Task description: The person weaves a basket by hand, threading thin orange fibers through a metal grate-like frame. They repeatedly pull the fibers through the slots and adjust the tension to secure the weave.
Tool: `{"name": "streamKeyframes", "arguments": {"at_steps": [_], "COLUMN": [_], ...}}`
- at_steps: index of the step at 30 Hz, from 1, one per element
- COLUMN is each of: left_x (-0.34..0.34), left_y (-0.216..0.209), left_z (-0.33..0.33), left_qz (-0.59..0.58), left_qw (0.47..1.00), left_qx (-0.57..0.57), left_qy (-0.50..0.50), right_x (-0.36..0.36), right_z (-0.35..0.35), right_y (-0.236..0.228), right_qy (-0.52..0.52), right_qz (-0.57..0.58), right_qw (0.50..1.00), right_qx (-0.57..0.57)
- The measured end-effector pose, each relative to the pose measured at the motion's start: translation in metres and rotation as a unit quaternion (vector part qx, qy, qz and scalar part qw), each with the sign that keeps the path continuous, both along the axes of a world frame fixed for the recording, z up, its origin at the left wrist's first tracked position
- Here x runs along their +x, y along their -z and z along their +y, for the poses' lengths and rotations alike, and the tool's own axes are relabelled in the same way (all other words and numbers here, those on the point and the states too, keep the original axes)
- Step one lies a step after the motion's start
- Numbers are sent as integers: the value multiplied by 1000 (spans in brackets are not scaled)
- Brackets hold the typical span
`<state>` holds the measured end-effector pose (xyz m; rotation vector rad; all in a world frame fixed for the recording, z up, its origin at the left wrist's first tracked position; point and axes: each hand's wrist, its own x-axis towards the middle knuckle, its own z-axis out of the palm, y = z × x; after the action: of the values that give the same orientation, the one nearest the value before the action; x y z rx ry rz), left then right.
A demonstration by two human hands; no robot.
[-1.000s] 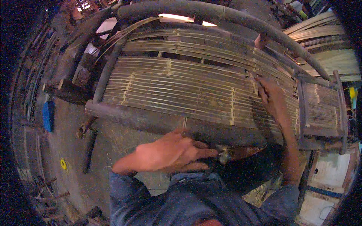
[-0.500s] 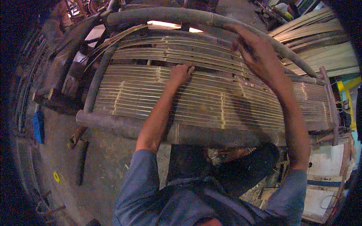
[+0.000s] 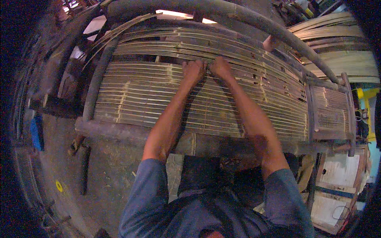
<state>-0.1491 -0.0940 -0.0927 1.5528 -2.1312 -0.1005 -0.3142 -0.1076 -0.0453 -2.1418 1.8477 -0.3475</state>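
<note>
A panel of thin bamboo strips [image 3: 206, 101], running side to side with pale joints, lies within a frame of thick bamboo poles [image 3: 127, 133]. My left hand [image 3: 193, 72] is closed on a bamboo strip at the near edge of a dark gap in the panel's upper middle. Just to its right, my right hand [image 3: 221, 68] is closed at the same strip, knuckles up. The two hands almost touch. Fingertips of both are partly hidden, so how they grip is hard to see. Above the gap runs a looser group of strips [image 3: 158, 49].
Long loose strips [image 3: 123, 28] stick out past the frame's left end. A thick curved pole [image 3: 190, 7] spans the far side. Bundles of pale strips [image 3: 337, 47] lie at the far right. A white wooden panel [image 3: 337, 174], a blue object [image 3: 37, 133] and a yellow ring [image 3: 59, 186] are nearby.
My right hand has come from the far right part of the panel, moving left to beside my left hand, and has closed. The left hand stays nearly in place.
</note>
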Motion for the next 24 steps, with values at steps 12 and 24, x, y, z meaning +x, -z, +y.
{"name": "streamKeyframes", "arguments": {"at_steps": [12, 24], "left_x": [-11, 36], "left_y": [-14, -67], "left_z": [10, 13], "left_qz": [-17, 494], "left_qw": [991, 789], "left_qx": [132, 360], "left_qy": [25, 68], "right_x": [-22, 23], "right_z": [20, 82], "right_y": [20, -15], "right_qy": [94, 123], "right_qz": [-631, -610], "right_qw": [640, 775], "right_qx": [428, 111]}}
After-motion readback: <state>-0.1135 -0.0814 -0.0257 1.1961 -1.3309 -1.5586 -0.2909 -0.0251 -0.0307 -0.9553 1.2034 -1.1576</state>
